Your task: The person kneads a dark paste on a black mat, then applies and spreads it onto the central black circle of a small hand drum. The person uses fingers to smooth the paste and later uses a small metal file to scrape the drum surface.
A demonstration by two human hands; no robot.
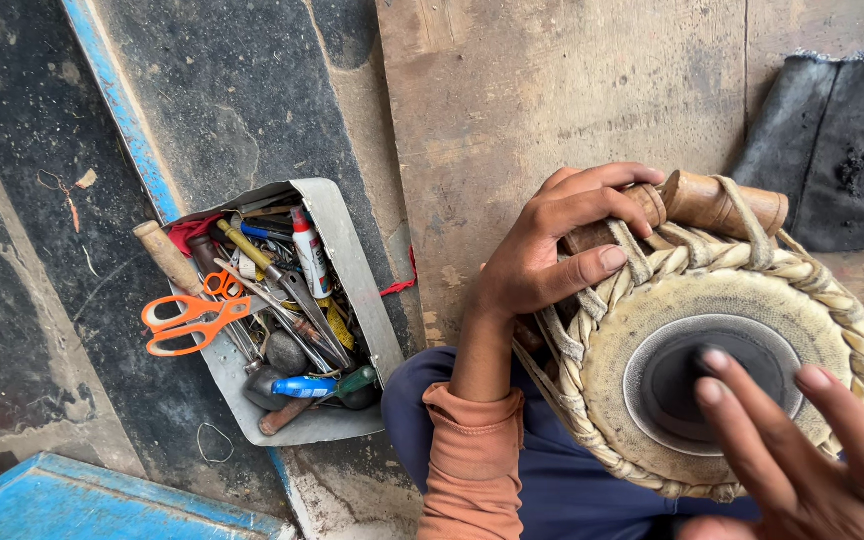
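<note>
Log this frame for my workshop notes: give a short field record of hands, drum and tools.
Left hand: grips the drum's side over the lacing and wooden pegs
Right hand: fingers spread over the black centre patch
Tabla drum: on the person's lap, head facing up
Metal tray: on the floor, packed with tools
Orange scissors: across the tray's left edge

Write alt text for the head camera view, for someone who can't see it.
A person's left hand grips the side of a tabla drum resting on their lap, over its straps and wooden pegs, while the right hand fingertips hover over the black centre. Beside them, a metal tray holds tools, including orange scissors.
</note>
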